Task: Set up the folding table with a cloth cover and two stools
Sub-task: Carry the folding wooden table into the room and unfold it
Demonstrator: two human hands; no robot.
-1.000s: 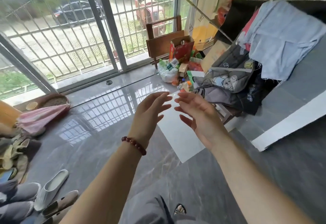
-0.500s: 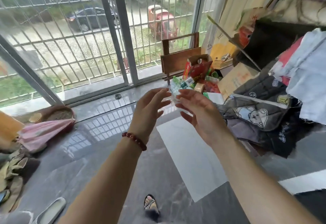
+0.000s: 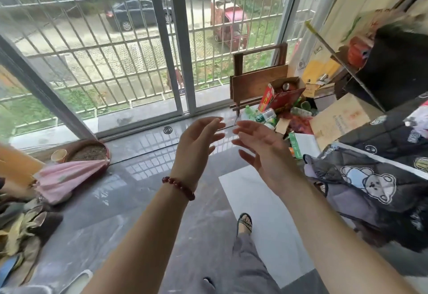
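Note:
A brown wooden folding table (image 3: 256, 85) leans folded against the barred window at the back right, behind a heap of bottles and boxes. My left hand (image 3: 196, 145), with a red bead bracelet on the wrist, and my right hand (image 3: 261, 147) are stretched out in front of me above the floor. Both have relaxed, spread fingers and hold nothing. They are well short of the table. I see no stools. A quilted bear-print cloth (image 3: 366, 178) lies piled at the right.
A red carton (image 3: 281, 95), plastic bottles (image 3: 264, 115) and cardboard (image 3: 340, 117) crowd the floor before the table. A pink umbrella (image 3: 67, 175) and a round basin (image 3: 90, 152) lie at the left, shoes (image 3: 27, 224) at the lower left. My sandalled foot (image 3: 244, 223) steps on glossy grey tiles.
I have walked closer to the window and the folded table, which now looms larger. My hands stay raised and empty, spread slightly wider apart.

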